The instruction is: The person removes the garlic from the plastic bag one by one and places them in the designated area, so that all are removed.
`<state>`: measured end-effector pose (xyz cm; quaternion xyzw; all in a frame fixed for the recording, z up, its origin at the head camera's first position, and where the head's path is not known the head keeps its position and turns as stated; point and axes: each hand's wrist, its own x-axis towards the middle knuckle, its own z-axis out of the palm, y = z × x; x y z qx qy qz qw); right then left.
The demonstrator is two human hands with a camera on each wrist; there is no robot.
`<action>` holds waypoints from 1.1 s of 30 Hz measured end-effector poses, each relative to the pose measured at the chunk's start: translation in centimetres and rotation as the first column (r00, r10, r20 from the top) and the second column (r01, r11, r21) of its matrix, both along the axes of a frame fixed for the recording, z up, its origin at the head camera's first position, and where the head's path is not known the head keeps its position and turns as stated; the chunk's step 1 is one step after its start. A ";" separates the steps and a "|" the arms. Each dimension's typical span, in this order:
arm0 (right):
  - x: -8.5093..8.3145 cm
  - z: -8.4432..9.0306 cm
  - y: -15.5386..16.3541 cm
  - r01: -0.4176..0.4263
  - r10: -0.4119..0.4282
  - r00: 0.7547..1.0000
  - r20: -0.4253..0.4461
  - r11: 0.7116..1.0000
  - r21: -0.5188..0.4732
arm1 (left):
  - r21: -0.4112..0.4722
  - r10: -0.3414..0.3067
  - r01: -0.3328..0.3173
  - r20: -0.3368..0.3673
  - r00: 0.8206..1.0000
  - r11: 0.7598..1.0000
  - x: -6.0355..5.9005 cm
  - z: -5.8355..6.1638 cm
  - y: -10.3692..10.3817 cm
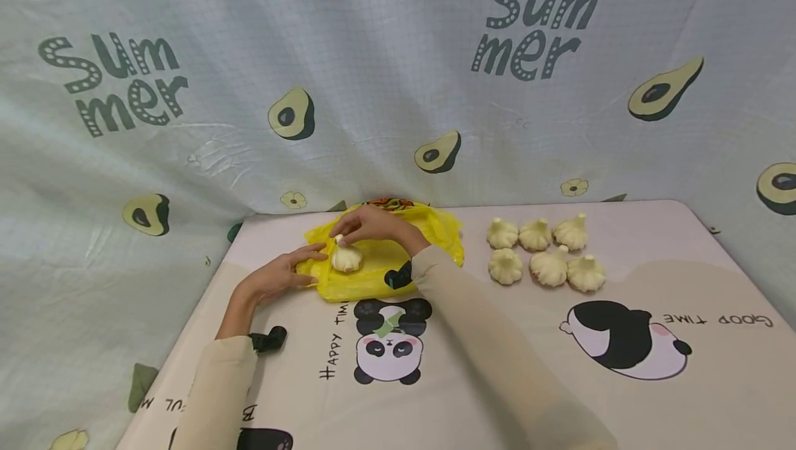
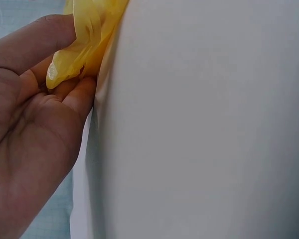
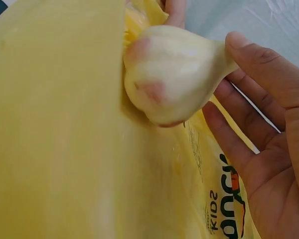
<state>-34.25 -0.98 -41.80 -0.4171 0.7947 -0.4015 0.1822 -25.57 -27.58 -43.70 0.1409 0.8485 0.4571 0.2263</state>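
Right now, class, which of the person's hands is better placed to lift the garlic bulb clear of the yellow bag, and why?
The right hand. It already pinches the stem of the garlic bulb, which rests on the yellow bag. The left hand grips the bag's edge, so it probably serves better to keep the bag steady.

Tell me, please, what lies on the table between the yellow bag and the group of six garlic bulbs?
Nothing: in the head view only bare table cover lies between the yellow bag and the six garlic bulbs.

Long cream sleeves to the wrists, a small black wrist-worn camera on each arm, bare hands (image 1: 282, 277).
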 end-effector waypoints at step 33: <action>3.8 3.5 6.2 -0.154 0.142 0.969 -0.204 0.987 -0.044 | -0.057 0.021 -0.021 -0.009 1.000 0.998 0.1 0.0 0.3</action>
